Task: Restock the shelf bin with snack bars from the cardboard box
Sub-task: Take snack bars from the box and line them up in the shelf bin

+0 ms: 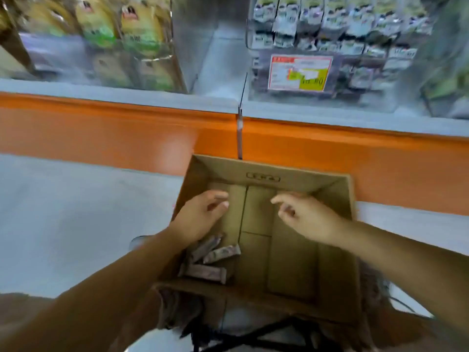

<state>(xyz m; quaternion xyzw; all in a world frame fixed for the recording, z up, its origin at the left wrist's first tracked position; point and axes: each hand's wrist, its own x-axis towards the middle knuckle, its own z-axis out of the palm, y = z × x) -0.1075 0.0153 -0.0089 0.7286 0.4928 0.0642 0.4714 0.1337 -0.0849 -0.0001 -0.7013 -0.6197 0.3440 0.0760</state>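
An open cardboard box (337,240) sits low in front of me, against the orange shelf base. Several brown snack bars (215,260) lie loose in its near left corner. My left hand (200,217) hovers inside the box just above those bars, fingers loosely curled and holding nothing. My right hand (304,214) hangs over the box's bare middle floor, fingers spread and curled, also holding nothing. A clear shelf bin (330,97) with green-grey packets stands on the shelf at the upper right.
Another clear bin (106,72) with yellow-green packets stands at the upper left. A red and yellow price label (299,72) hangs on the right bin. A thin divider (239,133) splits the orange shelf front (101,133). Grey floor (63,224) lies to the left.
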